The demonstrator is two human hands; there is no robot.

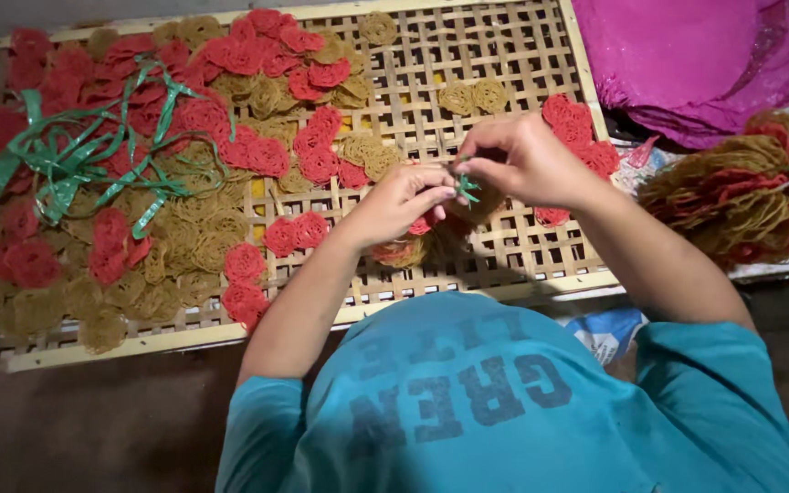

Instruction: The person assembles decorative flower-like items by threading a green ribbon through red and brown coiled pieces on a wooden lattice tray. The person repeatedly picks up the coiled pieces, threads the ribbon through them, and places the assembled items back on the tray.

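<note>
Left hand (401,203): fingers curled in, thumb and fingertips pressed together on the green strip (467,187), right at the middle of the scene.
Right hand (515,157): just across from the left, its grip also pinching the same strip from above; the two grips almost touch.
Green strip: a short bit of plastic ribbon, caught between both grips, ends poking out below them.
Stack of crackers (422,239): red and tan lacy rounds bunched directly under the grips; whether the strip goes around it, I cannot tell.
Bamboo tray (504,55): woven lattice lying beneath the hands.
Loose crackers (230,119): red and tan rounds spread over the tray, well away from the left grip.
Ribbon pile (75,160): tangle of green strips far out beyond the left grip.
Tied bundles (741,187): heaped off the tray, past the right grip.
Pink bag (687,55): above those bundles, well apart from both grips.
</note>
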